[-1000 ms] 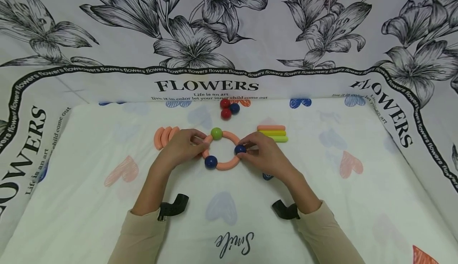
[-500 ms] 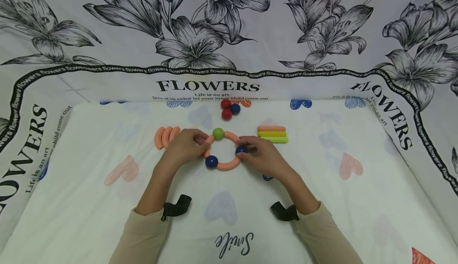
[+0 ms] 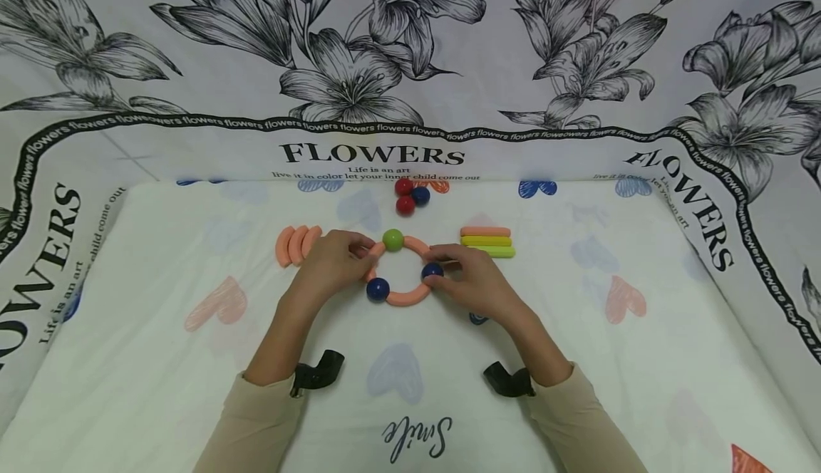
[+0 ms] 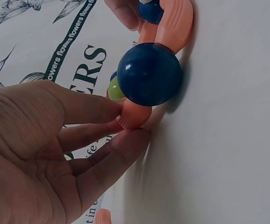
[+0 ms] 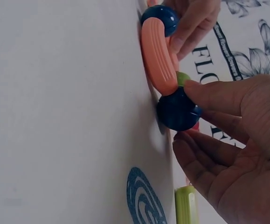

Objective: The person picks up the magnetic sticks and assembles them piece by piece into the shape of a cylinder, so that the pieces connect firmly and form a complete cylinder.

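Note:
A ring of curved orange rods (image 3: 405, 298) and balls lies on the white cloth between my hands. Its green ball (image 3: 393, 239) is at the far side, one dark blue ball (image 3: 378, 289) at the near left and another blue ball (image 5: 176, 111) at the right. My left hand (image 3: 333, 263) pinches the left curved rod (image 4: 135, 115) between thumb and fingers, just beside the near-left ball. On the other side, my right hand (image 3: 473, 279) holds the right blue ball, its thumb against the top in the right wrist view.
Several loose curved orange rods (image 3: 296, 246) lie left of the left hand. Straight rods in orange, yellow (image 3: 485, 241) and green sit behind the right hand. Two red balls (image 3: 405, 206) and a blue ball (image 3: 420, 196) cluster beyond the ring. A flower-printed cloth (image 3: 372, 88) rises at the back.
The ring has turned slightly: its green ball has shifted a little to the right and the right blue ball slightly nearer. Both hands keep their grips, the left arm moving a touch to the right.

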Action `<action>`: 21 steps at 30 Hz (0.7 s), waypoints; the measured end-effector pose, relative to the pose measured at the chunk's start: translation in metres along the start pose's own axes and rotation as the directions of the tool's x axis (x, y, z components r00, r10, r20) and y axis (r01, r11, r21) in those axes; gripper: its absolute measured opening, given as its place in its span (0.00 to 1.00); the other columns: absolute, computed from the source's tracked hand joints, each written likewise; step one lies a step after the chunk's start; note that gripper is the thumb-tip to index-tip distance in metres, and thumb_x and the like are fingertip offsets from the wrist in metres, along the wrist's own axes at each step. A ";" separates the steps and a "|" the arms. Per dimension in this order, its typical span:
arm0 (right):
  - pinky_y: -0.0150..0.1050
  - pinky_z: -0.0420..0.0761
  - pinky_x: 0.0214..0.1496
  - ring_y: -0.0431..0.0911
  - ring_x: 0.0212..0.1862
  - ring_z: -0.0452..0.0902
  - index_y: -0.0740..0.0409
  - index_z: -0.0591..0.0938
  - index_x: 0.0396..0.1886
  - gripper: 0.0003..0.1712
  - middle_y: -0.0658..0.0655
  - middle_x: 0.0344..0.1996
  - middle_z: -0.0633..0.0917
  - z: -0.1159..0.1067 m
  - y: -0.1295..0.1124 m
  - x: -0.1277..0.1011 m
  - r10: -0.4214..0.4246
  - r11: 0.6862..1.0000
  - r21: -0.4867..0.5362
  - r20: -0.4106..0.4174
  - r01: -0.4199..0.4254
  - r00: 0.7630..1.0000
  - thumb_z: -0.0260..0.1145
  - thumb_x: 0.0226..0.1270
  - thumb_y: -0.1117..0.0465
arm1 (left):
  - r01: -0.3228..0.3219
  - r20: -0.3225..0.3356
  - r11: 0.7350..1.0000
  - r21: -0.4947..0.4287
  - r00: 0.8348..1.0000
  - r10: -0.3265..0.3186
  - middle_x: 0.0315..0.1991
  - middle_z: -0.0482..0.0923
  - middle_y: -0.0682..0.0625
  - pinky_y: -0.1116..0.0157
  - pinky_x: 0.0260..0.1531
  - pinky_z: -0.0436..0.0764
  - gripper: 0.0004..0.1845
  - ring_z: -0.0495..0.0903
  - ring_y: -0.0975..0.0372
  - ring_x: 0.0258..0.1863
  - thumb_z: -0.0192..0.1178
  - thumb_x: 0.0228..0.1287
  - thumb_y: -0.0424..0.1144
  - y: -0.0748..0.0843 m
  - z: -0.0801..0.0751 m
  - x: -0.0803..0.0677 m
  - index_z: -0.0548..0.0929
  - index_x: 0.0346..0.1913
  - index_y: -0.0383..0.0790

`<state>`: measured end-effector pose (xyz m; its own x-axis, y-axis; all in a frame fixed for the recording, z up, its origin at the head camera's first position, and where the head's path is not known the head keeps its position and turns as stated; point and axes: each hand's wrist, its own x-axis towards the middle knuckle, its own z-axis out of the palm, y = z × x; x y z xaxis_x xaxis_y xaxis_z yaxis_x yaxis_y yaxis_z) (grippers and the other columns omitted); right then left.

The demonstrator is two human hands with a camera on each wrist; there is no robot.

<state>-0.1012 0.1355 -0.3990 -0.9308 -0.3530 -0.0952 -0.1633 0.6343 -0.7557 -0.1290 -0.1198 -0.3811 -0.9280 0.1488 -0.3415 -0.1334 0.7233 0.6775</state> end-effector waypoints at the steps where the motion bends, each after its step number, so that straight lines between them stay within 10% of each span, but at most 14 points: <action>1: 0.47 0.83 0.68 0.48 0.61 0.86 0.55 0.85 0.62 0.23 0.53 0.60 0.89 0.000 0.000 0.000 -0.001 1.000 -0.001 -0.001 0.001 1.000 0.76 0.70 0.58 | 0.001 -0.004 1.000 -0.001 1.000 -0.001 0.48 0.90 0.45 0.61 0.45 0.83 0.21 0.85 0.55 0.46 0.65 0.73 0.46 0.000 0.000 0.000 0.87 0.62 0.39; 21: 0.48 0.85 0.65 0.49 0.60 0.87 0.54 0.85 0.62 0.20 0.53 0.57 0.89 -0.006 -0.002 -0.002 0.020 1.000 0.006 -0.040 -0.019 0.999 0.71 0.75 0.54 | -0.013 -0.015 1.000 -0.001 1.000 0.013 0.52 0.90 0.44 0.55 0.52 0.83 0.23 0.85 0.53 0.52 0.64 0.74 0.49 0.000 0.001 -0.001 0.85 0.63 0.38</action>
<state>-0.1013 0.1387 -0.3934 -0.9462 -0.3126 -0.0838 -0.1434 0.6369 -0.7575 -0.1282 -0.1195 -0.3816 -0.9348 0.1477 -0.3231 -0.1220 0.7208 0.6823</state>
